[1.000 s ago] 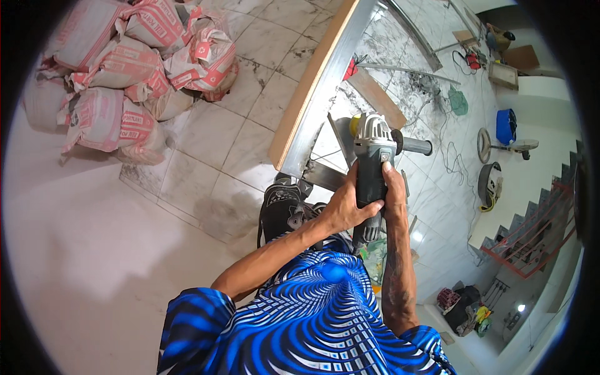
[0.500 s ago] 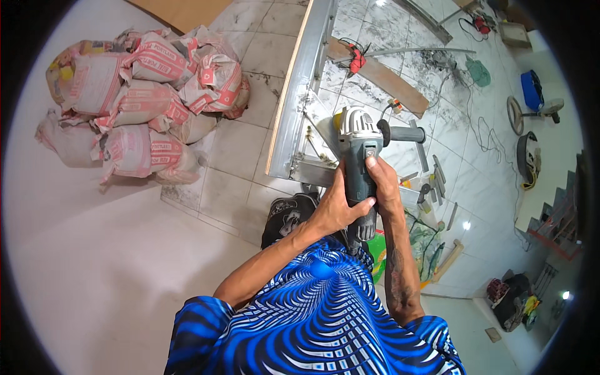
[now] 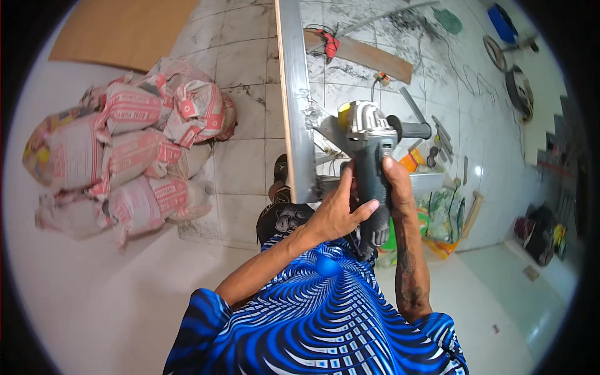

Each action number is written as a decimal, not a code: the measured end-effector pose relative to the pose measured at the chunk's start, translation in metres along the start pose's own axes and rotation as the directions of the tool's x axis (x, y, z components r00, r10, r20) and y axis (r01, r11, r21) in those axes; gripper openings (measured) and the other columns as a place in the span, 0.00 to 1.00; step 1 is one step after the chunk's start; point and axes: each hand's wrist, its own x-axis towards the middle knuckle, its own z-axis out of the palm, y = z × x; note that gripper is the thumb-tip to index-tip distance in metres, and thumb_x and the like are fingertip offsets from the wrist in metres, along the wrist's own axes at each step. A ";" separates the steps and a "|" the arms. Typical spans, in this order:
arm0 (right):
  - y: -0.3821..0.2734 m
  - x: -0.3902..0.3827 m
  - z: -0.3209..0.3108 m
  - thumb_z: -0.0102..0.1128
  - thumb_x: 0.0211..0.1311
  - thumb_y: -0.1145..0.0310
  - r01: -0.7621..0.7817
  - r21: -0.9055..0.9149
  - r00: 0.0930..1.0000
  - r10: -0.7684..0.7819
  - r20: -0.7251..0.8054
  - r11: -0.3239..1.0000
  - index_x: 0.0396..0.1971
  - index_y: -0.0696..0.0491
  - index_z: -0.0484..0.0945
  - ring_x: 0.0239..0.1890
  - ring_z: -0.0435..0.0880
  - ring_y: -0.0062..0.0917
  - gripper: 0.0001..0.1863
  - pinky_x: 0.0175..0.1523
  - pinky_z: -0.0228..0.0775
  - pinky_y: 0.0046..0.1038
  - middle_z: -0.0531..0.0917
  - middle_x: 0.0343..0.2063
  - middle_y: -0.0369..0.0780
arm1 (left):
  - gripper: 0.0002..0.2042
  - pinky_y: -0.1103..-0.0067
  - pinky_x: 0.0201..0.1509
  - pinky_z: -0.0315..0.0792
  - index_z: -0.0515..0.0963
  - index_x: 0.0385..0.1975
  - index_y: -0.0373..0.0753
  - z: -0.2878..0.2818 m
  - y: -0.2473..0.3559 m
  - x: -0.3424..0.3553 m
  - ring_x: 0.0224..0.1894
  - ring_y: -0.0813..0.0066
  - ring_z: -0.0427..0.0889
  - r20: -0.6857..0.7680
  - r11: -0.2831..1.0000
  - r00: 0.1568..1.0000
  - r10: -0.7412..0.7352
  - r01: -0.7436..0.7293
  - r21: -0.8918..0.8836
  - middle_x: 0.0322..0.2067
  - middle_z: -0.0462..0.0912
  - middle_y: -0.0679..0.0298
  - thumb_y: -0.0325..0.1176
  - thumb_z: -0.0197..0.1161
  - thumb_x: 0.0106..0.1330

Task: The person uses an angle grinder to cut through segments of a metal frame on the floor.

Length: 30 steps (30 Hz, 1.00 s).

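Note:
I hold an angle grinder (image 3: 369, 147) upright in front of my chest, its grey head and black side handle pointing away from me. My left hand (image 3: 337, 209) wraps the dark body from the left. My right hand (image 3: 395, 181) grips the same body from the right, thumb along its side. The grinder's head lies beside a long aluminium profile (image 3: 295, 94) that runs away from me across the tiled floor. Its disc is hidden behind the head.
A pile of filled cement sacks (image 3: 125, 150) lies at the left. A wooden plank (image 3: 362, 53) and a red tool (image 3: 329, 42) lie further off. Loose tools and green-orange bags (image 3: 440, 212) sit at the right, with a cardboard sheet (image 3: 125, 31) at the top left.
My head has turned, so the sacks and the profile have shifted down and left in view. Both hands keep the same hold on the grinder, which now sits nearer the profile.

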 end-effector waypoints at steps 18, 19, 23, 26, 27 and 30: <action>0.034 -0.093 0.107 0.47 0.68 0.40 0.386 0.187 0.782 -0.213 -0.587 0.903 0.50 0.66 0.71 0.33 0.86 0.33 0.37 0.34 0.84 0.32 0.82 0.38 0.51 | 0.22 0.61 0.65 0.62 0.75 0.54 0.37 -0.187 -0.010 0.085 0.63 0.50 0.65 0.462 0.265 0.751 0.472 -0.621 0.738 0.55 0.70 0.51 0.34 0.67 0.59; 0.034 -0.096 0.107 0.47 0.68 0.40 0.403 0.174 0.770 -0.230 -0.594 0.898 0.50 0.66 0.71 0.34 0.86 0.33 0.38 0.35 0.84 0.32 0.82 0.38 0.51 | 0.23 0.60 0.67 0.60 0.74 0.54 0.37 -0.187 -0.009 0.088 0.64 0.49 0.63 0.477 0.245 0.745 0.466 -0.627 0.739 0.56 0.69 0.51 0.34 0.67 0.59; 0.043 -0.105 0.108 0.46 0.69 0.39 0.430 0.132 0.736 -0.262 -0.624 0.893 0.49 0.67 0.71 0.34 0.86 0.32 0.38 0.37 0.82 0.32 0.82 0.37 0.51 | 0.22 0.58 0.68 0.59 0.74 0.54 0.38 -0.186 -0.004 0.101 0.65 0.49 0.64 0.550 0.190 0.714 0.433 -0.669 0.719 0.55 0.70 0.51 0.35 0.66 0.60; 0.044 -0.110 0.110 0.46 0.69 0.39 0.446 0.109 0.707 -0.275 -0.651 0.888 0.49 0.68 0.72 0.34 0.86 0.32 0.39 0.37 0.82 0.31 0.82 0.37 0.51 | 0.21 0.58 0.69 0.58 0.75 0.53 0.38 -0.180 0.000 0.112 0.65 0.49 0.64 0.609 0.167 0.674 0.418 -0.716 0.678 0.55 0.71 0.51 0.35 0.66 0.60; 0.045 -0.111 0.110 0.45 0.69 0.39 0.452 0.109 0.698 -0.275 -0.661 0.885 0.48 0.68 0.72 0.33 0.86 0.32 0.39 0.37 0.81 0.31 0.82 0.36 0.51 | 0.20 0.58 0.69 0.58 0.76 0.52 0.38 -0.179 0.001 0.116 0.64 0.50 0.65 0.621 0.155 0.666 0.414 -0.724 0.673 0.54 0.71 0.52 0.35 0.66 0.60; 0.050 -0.110 0.116 0.45 0.69 0.39 0.479 0.117 0.665 -0.273 -0.695 0.870 0.47 0.68 0.73 0.33 0.86 0.32 0.38 0.37 0.81 0.30 0.83 0.36 0.51 | 0.18 0.57 0.69 0.59 0.77 0.49 0.38 -0.181 0.000 0.130 0.63 0.51 0.67 0.668 0.170 0.621 0.410 -0.772 0.613 0.52 0.73 0.53 0.32 0.66 0.58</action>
